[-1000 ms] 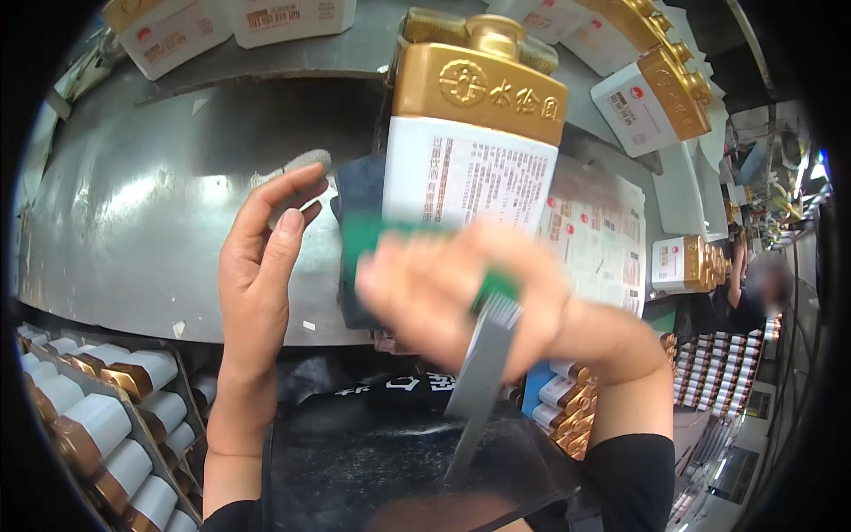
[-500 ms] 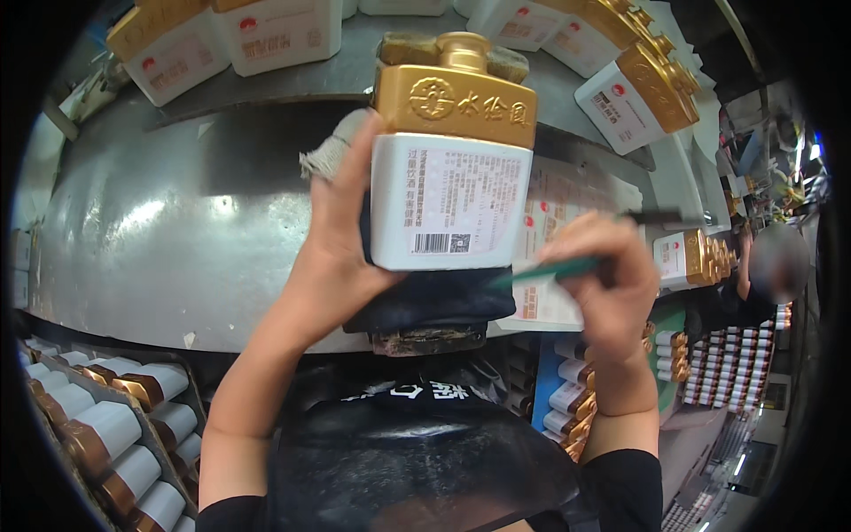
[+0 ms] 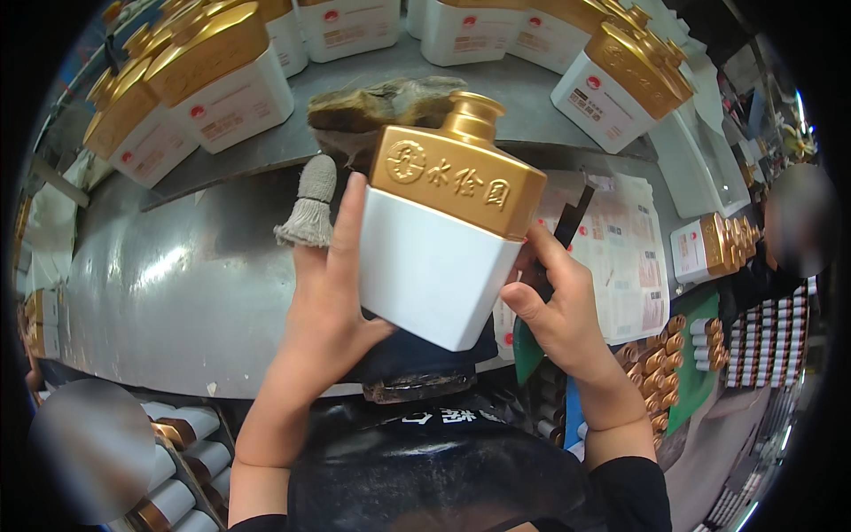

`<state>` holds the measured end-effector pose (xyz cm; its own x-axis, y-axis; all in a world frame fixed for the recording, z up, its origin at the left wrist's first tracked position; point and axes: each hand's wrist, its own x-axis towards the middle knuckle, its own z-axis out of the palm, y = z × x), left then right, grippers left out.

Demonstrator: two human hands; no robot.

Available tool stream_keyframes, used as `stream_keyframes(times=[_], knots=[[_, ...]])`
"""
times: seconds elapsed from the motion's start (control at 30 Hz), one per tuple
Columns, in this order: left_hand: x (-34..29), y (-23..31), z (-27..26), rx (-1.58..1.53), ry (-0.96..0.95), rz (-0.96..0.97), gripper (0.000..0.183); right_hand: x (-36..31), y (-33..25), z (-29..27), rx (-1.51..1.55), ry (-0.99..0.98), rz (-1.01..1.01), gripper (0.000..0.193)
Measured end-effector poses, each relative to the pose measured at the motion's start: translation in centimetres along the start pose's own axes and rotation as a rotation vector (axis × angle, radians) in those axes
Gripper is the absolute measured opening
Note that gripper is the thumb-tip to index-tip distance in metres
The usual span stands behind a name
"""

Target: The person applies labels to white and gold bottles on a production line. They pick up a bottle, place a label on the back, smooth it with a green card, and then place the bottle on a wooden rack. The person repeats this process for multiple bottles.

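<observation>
A white bottle with a gold shoulder and neck (image 3: 439, 257) is tilted in front of me, its plain white face showing. Its left side is gripped by my left hand (image 3: 324, 328), which wears a grey knitted finger cover (image 3: 312, 199) on one finger. My right hand (image 3: 567, 306) reaches the bottle's right side with its fingertips; the thumb stands slightly apart. A thin tool with a black end (image 3: 574, 215) and a green end (image 3: 526, 348) passes through the right hand, its middle hidden by the fingers. Dark cloth lies below the bottle.
A sheet of printed labels (image 3: 629, 266) lies right of the bottle on the metal table (image 3: 151, 293). A worn brown block (image 3: 386, 111) stands behind it. Similar labelled bottles (image 3: 217, 102) line the far edge. Racked bottles (image 3: 191, 461) fill the lower left. Other people are at both sides.
The printed label that faced me has given way to a plain white bottle face, now tilted. My right hand has come up to the bottle's side, keeping the tool.
</observation>
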<state>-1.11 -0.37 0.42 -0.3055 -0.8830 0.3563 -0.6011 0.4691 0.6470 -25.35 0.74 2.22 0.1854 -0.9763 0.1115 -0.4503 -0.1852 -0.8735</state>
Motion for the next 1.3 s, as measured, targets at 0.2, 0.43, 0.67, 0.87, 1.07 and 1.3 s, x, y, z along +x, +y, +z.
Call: stream_keyframes(times=[0.2,0.43,0.67,0.87,1.07,1.3], knots=[[-2.3,1.5,-0.6,-0.168,0.058,-0.087,0.118,1.5,-1.1,0.3,-0.057,-0.035,-0.193,0.090],[-2.4,0.1,0.7,0.104,0.207,-0.175,0.119,3.6,0.3,1.2,-0.184,-0.003,-0.196,0.066],[-2.4,-2.6,0.4,-0.029,0.194,-0.100,0.120,-6.6,5.8,-3.1,-0.369,0.152,0.104,0.021],[-2.4,-4.2,-1.1,-0.251,0.202,-0.032,0.141,-8.5,10.0,-9.8,-0.715,0.285,0.295,0.032],[-3.3,-2.6,-3.0,-0.112,0.395,-0.077,0.063,-10.1,12.6,-11.9,-1.042,0.200,0.315,0.032],[-2.4,-0.9,-1.7,-0.203,0.489,-0.211,0.045,-9.5,13.8,-13.9,-1.051,0.264,0.395,0.033]])
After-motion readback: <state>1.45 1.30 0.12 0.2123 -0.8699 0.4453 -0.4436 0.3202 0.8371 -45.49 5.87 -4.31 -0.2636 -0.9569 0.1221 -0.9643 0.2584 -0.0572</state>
